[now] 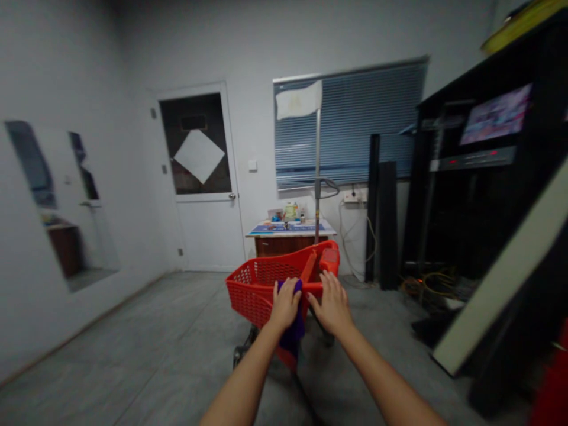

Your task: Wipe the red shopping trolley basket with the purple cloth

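A red plastic shopping cart [248,293] with perforated basket sides stands on the floor in front of me. My left hand [286,302] is closed around a purple cloth [293,334] at the cart's near rim, and the cloth's lower end hangs below the fingers. Just to the right, my right hand [332,303] rests over the cart's red handle [315,288], fingers curled across its top and thumb on the near side. A tall pole [318,142] with a pale flag [298,102] on top rises behind the handle.
A small desk [290,229] holding bottles and small items stands against the back wall. At left are a white door [208,236] and a wall mirror [95,236]. Black rack equipment [470,207], loose cables [428,284] and a leaning pale panel [497,284] occupy the right side.
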The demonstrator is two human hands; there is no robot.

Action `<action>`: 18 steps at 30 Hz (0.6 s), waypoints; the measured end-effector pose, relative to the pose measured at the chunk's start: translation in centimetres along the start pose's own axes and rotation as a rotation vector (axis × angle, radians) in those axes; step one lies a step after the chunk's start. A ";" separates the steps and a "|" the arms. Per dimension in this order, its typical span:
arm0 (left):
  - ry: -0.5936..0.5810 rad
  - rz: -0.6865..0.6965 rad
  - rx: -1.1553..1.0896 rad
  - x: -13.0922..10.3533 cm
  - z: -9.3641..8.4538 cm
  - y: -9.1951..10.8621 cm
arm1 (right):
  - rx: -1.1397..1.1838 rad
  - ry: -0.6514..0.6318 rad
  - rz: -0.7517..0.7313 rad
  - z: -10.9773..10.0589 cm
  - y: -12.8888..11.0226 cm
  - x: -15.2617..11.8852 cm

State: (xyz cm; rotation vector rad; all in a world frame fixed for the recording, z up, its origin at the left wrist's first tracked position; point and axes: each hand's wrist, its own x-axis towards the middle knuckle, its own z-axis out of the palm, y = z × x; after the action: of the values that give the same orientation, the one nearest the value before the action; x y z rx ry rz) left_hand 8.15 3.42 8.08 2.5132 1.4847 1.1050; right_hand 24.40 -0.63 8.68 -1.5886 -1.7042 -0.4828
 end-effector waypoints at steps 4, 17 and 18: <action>-0.007 0.074 -0.016 0.2 0.4 1.0 | -0.007 0.003 0.003 -0.4 -0.2 -0.1; 0.010 0.026 0.023 0.7 -0.4 -1.2 | 0.029 -0.027 0.032 -0.5 -2.9 -0.1; 0.002 0.020 0.018 0.7 -0.7 -1.6 | 0.034 -0.044 0.002 -0.6 -2.9 -0.1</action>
State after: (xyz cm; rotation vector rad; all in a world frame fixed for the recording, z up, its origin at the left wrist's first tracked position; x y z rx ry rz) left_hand 6.75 4.63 8.40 2.5447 1.4805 1.1024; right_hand 21.75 -1.59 9.67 -1.5866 -1.7346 -0.4190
